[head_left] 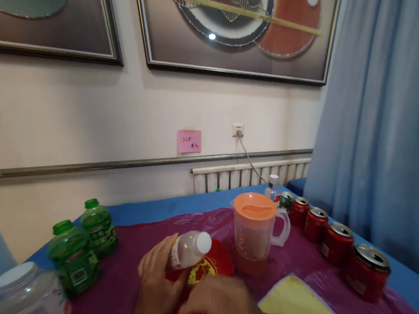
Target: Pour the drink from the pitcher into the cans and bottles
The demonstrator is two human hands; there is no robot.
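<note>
My left hand (159, 277) is wrapped round a clear plastic bottle (188, 249) with a white cap, which tilts to the right. Below the bottle lies a red dish (222, 257) with a yellow pattern, partly covered by my hands. Close in front of me is my right hand (221, 303), blurred, with its fingers curled; whatever it may hold is hidden. Just right of the dish stands a clear pitcher (254, 235) with an orange lid. A yellow cloth (295, 300) lies beside my right forearm.
Several opened red cans (336, 244) line the right edge, with a green can (286, 200) and another white-capped bottle (273, 190) behind. On the left stand two green bottles (74, 259) and a white-lidded jar (29, 306). A purple sheet (143, 235) covers the blue table.
</note>
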